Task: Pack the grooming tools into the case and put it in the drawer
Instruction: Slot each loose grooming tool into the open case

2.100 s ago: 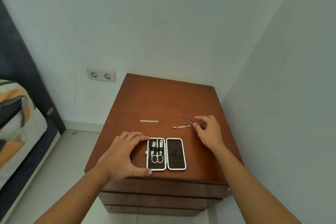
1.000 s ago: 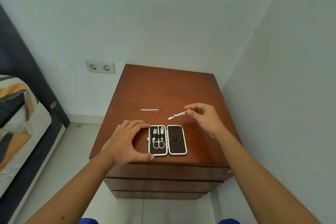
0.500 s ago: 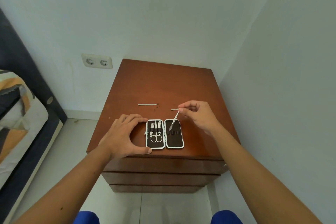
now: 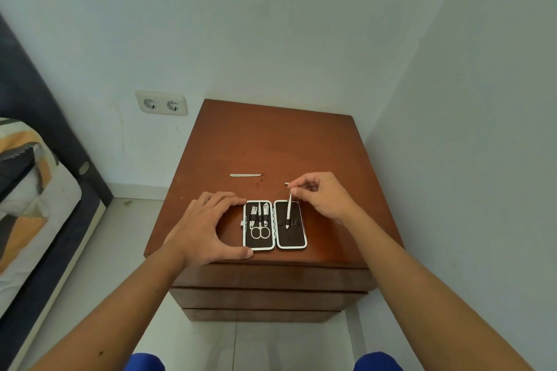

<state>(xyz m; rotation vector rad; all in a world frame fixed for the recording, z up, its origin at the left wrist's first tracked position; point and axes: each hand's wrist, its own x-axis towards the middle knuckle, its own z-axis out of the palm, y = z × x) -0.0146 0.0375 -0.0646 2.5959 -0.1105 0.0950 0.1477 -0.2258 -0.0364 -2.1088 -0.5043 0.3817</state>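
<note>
Sliding a thin tool (image 4: 289, 206) into the open case (image 4: 291, 239)

Right hand (image 4: 324, 196) pinches the tool; left hand (image 4: 202, 227), fingers spread, braces the case's left edge.

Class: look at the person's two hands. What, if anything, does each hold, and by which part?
The right hand pinches a thin metal tool by its top end, tip down in the case. The left hand steadies the case's left edge, not lifting it.

My left hand (image 4: 205, 229) cupping the open manicure case (image 4: 274, 225) on the nightstand (image 4: 271, 141), my right hand (image 4: 324, 194) pinching a slim metal tool (image 4: 289, 207) over its right half, nail file (image 4: 245, 175) lying behind, scissors (image 4: 260, 230) strapped in left half.
</note>
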